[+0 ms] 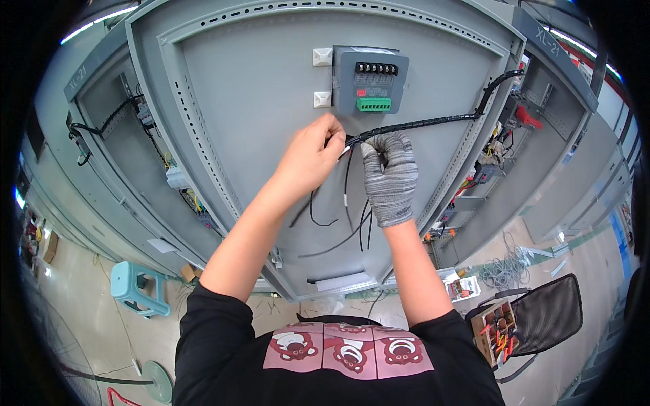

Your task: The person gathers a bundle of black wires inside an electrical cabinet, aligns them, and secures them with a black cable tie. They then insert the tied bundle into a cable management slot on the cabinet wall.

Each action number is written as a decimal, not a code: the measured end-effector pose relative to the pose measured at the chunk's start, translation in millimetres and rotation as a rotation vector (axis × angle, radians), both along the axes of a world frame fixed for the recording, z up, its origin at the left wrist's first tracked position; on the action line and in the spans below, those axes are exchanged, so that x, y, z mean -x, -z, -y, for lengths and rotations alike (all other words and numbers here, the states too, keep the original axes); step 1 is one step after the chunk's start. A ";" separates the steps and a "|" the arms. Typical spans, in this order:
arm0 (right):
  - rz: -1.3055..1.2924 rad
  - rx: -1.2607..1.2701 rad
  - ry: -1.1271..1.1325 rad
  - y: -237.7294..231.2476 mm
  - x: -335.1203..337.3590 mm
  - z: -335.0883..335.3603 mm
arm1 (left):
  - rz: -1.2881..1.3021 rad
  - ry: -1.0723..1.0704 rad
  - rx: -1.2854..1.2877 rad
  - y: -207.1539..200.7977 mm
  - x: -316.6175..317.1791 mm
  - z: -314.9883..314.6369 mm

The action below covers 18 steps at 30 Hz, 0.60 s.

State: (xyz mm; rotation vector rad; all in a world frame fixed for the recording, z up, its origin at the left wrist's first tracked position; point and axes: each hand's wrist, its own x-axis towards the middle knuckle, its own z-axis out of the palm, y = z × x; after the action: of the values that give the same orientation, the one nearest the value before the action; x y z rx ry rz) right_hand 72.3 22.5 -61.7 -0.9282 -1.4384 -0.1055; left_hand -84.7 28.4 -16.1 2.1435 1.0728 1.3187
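Observation:
A black wrapped wire bundle (433,122) runs across the grey cabinet door from its right edge to my hands. My bare left hand (313,150) is closed in a pinch at the bundle's left end, where the wires fan out. In a grey striped knit glove, my right hand (391,177) curls its fingers against the bundle just to the right. Several loose black wires (347,186) hang below and between the hands. Above them, a grey meter module (371,80) with a black terminal strip and a green terminal block is fixed to the door. My fingertips are partly hidden.
Two white adhesive mounts (322,99) sit left of the module. Neighbouring open cabinets with wiring flank both sides. On the floor stand a light blue stool (139,287) and a black mesh chair (550,314) bearing a tool box (493,331). Coiled wire (504,271) lies beyond it.

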 end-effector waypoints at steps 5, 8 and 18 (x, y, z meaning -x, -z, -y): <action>-0.148 0.042 -0.045 5.6 4.3 -0.4 | 0.203 0.308 0.367 -6.9 -1.4 0.2; -0.117 0.035 -0.024 5.1 1.8 -0.7 | 0.086 0.286 0.314 -3.7 -1.1 0.0; 0.246 -0.060 -0.074 -9.7 -26.3 -2.1 | 0.013 0.229 0.255 -6.2 -3.1 8.1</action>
State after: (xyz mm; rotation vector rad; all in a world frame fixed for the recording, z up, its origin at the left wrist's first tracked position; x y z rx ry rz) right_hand 98.5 24.5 -52.0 -0.8328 -1.6859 -0.2118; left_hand -81.6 20.4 -9.9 1.9956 0.9045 1.0308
